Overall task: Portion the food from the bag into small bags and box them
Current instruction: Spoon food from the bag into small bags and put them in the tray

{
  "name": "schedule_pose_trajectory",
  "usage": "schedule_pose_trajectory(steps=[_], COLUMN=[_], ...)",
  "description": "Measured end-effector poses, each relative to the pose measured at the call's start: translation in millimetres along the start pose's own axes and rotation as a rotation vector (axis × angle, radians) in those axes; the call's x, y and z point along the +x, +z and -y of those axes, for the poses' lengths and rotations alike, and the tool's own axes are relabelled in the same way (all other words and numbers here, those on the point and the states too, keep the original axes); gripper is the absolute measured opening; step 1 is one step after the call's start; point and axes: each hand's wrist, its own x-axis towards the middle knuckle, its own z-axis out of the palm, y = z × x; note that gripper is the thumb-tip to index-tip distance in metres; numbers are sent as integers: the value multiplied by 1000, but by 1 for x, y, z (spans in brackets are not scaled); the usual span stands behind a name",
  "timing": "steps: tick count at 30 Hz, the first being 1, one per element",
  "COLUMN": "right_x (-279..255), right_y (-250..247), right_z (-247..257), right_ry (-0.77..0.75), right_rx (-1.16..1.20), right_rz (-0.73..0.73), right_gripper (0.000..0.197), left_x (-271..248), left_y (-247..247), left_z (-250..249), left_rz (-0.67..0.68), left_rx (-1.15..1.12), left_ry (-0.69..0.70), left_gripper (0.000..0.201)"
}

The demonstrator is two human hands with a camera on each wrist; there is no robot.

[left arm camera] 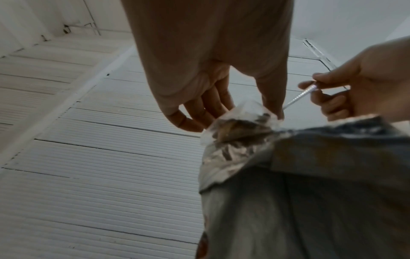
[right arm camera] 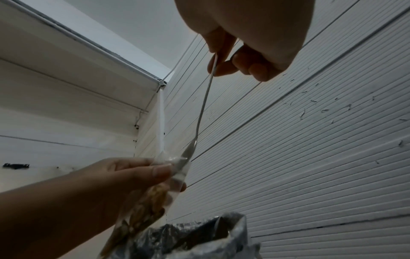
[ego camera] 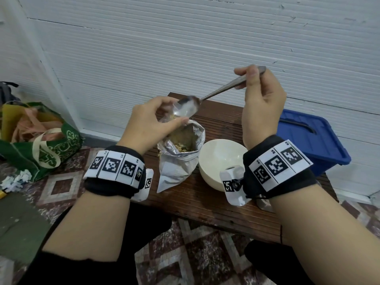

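Note:
A silver foil food bag (ego camera: 178,157) stands open on the wooden table (ego camera: 216,204), with brown crumbly food inside. Just above its mouth my left hand (ego camera: 152,122) pinches a small clear plastic bag (ego camera: 166,118) that holds some food (right arm camera: 153,201). My right hand (ego camera: 261,95) grips the handle of a metal spoon (ego camera: 213,93). The spoon's bowl (ego camera: 187,109) sits tilted in the small bag's mouth (right arm camera: 179,164). In the left wrist view the small bag (left arm camera: 239,121) hangs below my fingers (left arm camera: 206,105) over the foil bag (left arm camera: 310,192).
An empty white bowl (ego camera: 213,159) stands right of the foil bag. A blue lidded plastic box (ego camera: 308,138) sits on the floor at the right. A green shopping bag (ego camera: 41,138) lies on the tiled floor at the left. A white ribbed wall (ego camera: 185,48) rises behind the table.

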Motion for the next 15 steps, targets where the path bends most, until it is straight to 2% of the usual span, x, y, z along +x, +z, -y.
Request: schedule_pose_trajectory(steps=[4, 7, 9, 12, 15], right_x=[2, -2, -7, -21, -35], right_y=[-6, -9, -9, -6, -2], right_z=[-3, -9, -14, -23, -36], right_ry=[41, 87, 111, 91, -98], right_rx=[20, -50, -128, -258, -379], right_rz=[-167, -178, -100, 148, 402], right_gripper=[27, 29, 29, 25, 24], left_x=[-1, -1, -2, -2, -3], left_y=[-4, -6, -6, -4, -3], left_z=[5, 7, 7, 5, 4], left_rz=[-32, -17, 10, 55, 60], left_rx=[-55, -118, -132, -125, -118], left_ry=[-36, -54, -68, -76, -82], left_gripper=[45, 47, 48, 47, 45])
